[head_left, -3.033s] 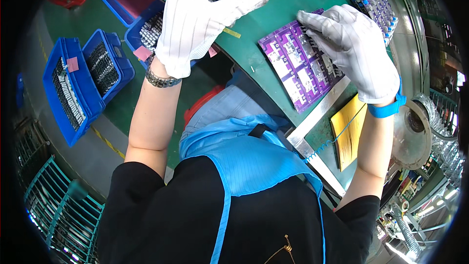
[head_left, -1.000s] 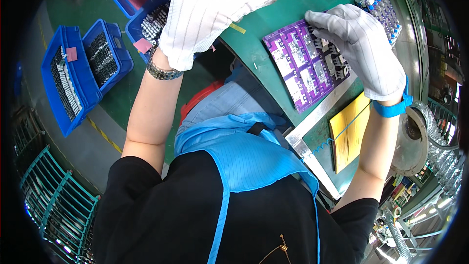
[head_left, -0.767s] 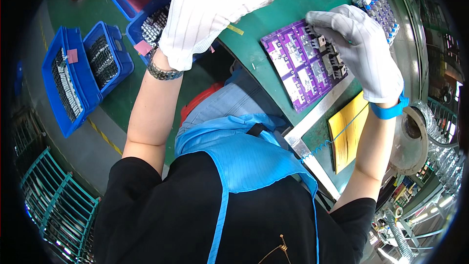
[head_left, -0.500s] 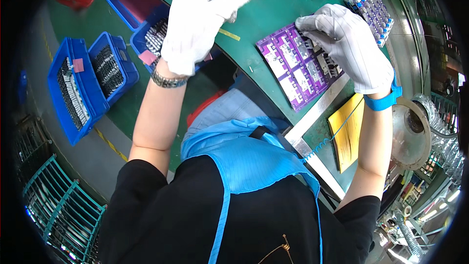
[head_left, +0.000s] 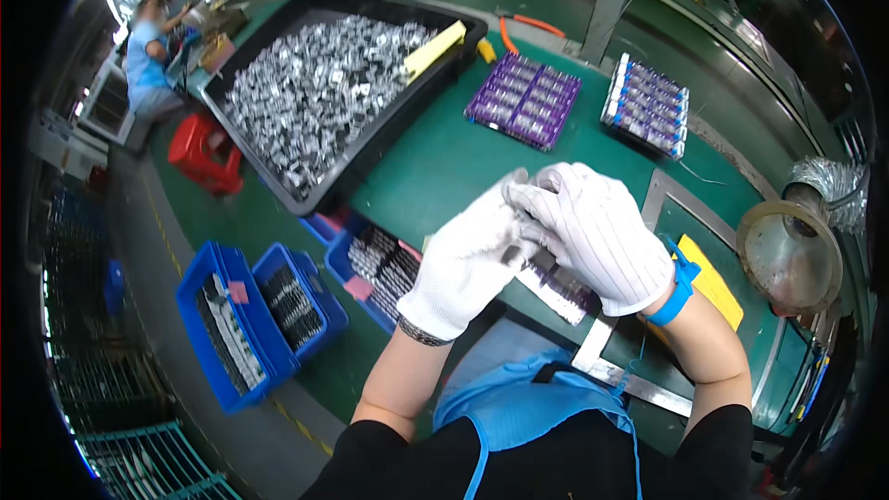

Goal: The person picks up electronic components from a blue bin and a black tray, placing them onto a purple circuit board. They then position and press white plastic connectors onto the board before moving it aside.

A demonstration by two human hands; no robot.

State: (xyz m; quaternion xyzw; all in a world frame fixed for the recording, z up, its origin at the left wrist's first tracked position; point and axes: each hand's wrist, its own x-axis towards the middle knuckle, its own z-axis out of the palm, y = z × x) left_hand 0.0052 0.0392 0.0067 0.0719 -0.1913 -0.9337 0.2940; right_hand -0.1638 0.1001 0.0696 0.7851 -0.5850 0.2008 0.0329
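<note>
My left hand [head_left: 472, 259] and my right hand [head_left: 597, 239], both in white striped gloves, meet above the green table. The fingers of each are bent and pinched together, their tips touching or nearly so. A small dark metal part [head_left: 511, 256] shows at the left hand's curled fingers. Whatever the right fingertips hold is hidden. Under the hands lies a board with metal pieces [head_left: 560, 292], mostly covered by the gloves. A blue band [head_left: 681, 287] circles my right wrist.
A black tray [head_left: 338, 187] heaped with small metal parts stands at the far left. Farther back lie a purple board [head_left: 526, 97] and a stacked board [head_left: 646, 109]. Blue bins [head_left: 218, 333] stand left, near a red stool [head_left: 199, 153]. A person [head_left: 153, 60] sits beyond.
My left hand has come right to meet my right hand over the board. The view has shifted, bringing the black tray more fully into sight.
</note>
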